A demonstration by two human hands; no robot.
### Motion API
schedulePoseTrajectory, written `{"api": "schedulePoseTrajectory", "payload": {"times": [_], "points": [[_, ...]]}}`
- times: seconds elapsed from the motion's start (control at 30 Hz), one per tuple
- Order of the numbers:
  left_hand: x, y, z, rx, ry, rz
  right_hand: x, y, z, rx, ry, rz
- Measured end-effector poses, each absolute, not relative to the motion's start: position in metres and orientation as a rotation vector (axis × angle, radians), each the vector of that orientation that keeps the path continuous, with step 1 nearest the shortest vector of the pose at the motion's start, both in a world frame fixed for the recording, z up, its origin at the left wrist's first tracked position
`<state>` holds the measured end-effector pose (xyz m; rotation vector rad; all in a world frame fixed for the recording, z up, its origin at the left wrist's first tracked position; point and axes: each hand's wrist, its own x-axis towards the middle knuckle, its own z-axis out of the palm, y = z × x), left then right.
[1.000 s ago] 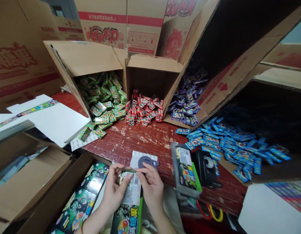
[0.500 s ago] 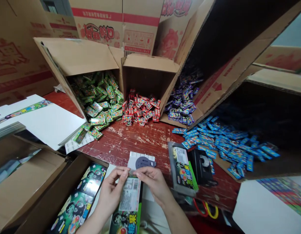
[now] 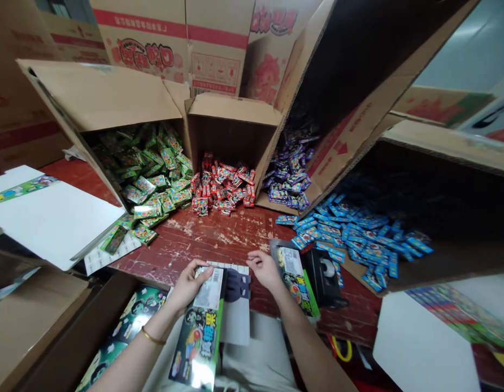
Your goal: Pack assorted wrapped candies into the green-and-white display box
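Observation:
My left hand (image 3: 188, 285) grips the top end of a long printed box (image 3: 198, 333) with a barcode label and green and black artwork, tilted toward me over the table's near edge. Just behind it a white card with a grey hanger shape (image 3: 237, 284) lies on the red table (image 3: 203, 239). My right hand (image 3: 265, 270) is off the box, fingers apart and empty, hovering beside a second printed box (image 3: 296, 276) that lies flat to its right.
A black tape dispenser (image 3: 326, 275) sits right of the second box. Tipped cartons spill green packets (image 3: 149, 182), red packets (image 3: 223, 188), purple packets (image 3: 287, 177) and blue packets (image 3: 358, 237). White flat cards (image 3: 43, 220) lie left; a carton of printed boxes (image 3: 125, 332) stands lower left.
Both hands were pinching the top of the printed box. My right hand has let go and moved right toward the second box; my left hand alone keeps the box.

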<state>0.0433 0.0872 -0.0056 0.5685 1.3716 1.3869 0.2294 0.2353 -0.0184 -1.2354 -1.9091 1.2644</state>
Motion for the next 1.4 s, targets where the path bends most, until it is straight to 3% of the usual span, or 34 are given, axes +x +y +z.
{"api": "schedulePoseTrajectory", "payload": {"times": [0.43, 0.73, 0.9, 1.1, 1.4], "points": [[0.055, 0.092, -0.011, 0.602, 1.446, 1.403, 0.234, 0.244, -0.01, -0.965, -1.984, 1.546], [0.057, 0.092, -0.022, 0.665, 1.51, 1.389, 0.23, 0.247, -0.042, -0.909, -1.845, 1.721], [0.057, 0.092, -0.008, 0.707, 1.572, 1.392, 0.236, 0.239, 0.004, -0.926, -1.568, 1.702], [0.054, 0.089, 0.027, 0.937, 1.597, 1.374, 0.2, 0.207, 0.082, -0.739, -1.466, 1.948], [0.064, 0.088, 0.073, 1.137, 1.632, 1.409, 0.191, 0.196, 0.1, -0.678, -1.639, 1.943]]}}
